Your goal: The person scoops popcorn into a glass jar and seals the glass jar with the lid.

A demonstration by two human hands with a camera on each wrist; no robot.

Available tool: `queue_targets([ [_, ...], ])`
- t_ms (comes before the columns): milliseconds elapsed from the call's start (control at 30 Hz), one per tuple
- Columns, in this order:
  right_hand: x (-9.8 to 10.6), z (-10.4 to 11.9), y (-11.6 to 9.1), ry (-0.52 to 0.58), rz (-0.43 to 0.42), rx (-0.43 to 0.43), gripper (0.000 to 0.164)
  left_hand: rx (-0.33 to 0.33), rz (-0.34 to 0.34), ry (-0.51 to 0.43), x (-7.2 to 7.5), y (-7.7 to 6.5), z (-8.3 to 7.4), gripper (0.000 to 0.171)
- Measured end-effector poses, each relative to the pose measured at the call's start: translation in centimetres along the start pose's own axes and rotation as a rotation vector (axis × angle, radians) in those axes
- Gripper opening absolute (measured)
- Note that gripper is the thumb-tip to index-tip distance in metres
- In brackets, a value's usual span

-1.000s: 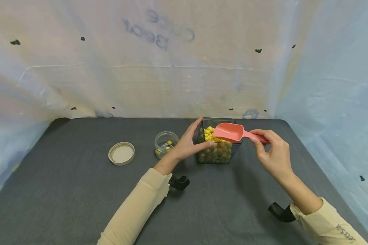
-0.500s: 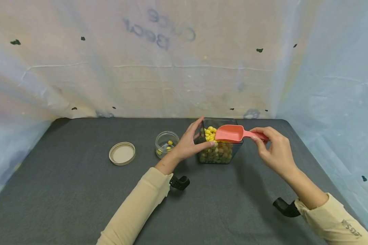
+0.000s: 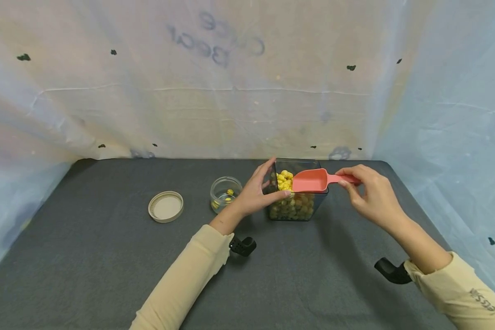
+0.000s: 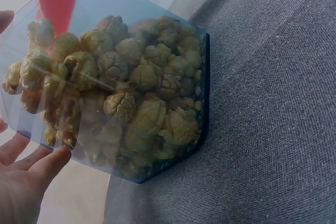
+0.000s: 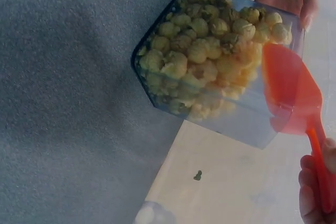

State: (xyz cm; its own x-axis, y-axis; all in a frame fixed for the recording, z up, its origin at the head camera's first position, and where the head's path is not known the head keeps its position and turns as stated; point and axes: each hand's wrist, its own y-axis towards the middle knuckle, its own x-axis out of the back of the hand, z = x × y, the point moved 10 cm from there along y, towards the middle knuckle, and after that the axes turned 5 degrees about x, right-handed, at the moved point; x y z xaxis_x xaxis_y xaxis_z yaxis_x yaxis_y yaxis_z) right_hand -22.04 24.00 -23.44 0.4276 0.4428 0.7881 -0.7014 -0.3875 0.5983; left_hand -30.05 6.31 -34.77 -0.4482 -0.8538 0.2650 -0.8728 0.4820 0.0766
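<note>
A clear, tinted plastic container [image 3: 320, 198] of yellow popcorn [image 3: 285, 180] stands at the back of the table. My left hand [image 3: 251, 195] holds its left side, fingers spread along the wall and thumb on the front rim. In my right hand [image 3: 373, 195] is a pink scoop [image 3: 313, 181], pinched by its handle between thumb and fingers. The scoop's bowl is in the container's mouth, level with the rim and next to the popcorn; no popcorn shows in it. In the right wrist view, the scoop [image 5: 291, 90] overlaps the upper container wall, above most of the popcorn.
A small clear jar [image 3: 219, 185] with several popcorn pieces stands just left of the container, partly behind my left hand. Farther left lies a round lid [image 3: 166, 207]. A plastic sheet [image 3: 231, 123] hangs behind the dark table [image 3: 107, 256].
The scoop has shifted slightly right and a little lower at the container's mouth, and my right forearm has swung outward and up. My left hand and the container stay in place.
</note>
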Motion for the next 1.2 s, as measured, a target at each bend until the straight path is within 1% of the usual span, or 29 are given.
queue_targets([
  [100, 0.0, 0.1, 0.2, 0.005, 0.022, 0.015, 0.018, 0.0, 0.001, 0.005, 0.0, 0.0, 0.0, 0.091],
  [400, 0.0, 0.5, 1.1, 0.011, 0.074, 0.094, 0.02, 0.008, 0.006, 0.011, 0.2, -0.1, 0.1, 0.09],
  [533, -0.1, 0.5, 1.3, 0.013, 0.101, 0.113, 0.02, 0.007, 0.004, 0.014, 0.2, -0.1, 0.1, 0.09],
  [800, -0.3, 0.5, 1.6, -0.002, 0.147, 0.125, 0.019, 0.027, 0.005, 0.028, 0.1, -0.1, 0.4, 0.09],
  [1200, -0.8, 0.2, 1.7, 0.01, 0.16, 0.122, 0.021, 0.016, 0.012, 0.009, 0.0, 0.0, 0.2, 0.091],
])
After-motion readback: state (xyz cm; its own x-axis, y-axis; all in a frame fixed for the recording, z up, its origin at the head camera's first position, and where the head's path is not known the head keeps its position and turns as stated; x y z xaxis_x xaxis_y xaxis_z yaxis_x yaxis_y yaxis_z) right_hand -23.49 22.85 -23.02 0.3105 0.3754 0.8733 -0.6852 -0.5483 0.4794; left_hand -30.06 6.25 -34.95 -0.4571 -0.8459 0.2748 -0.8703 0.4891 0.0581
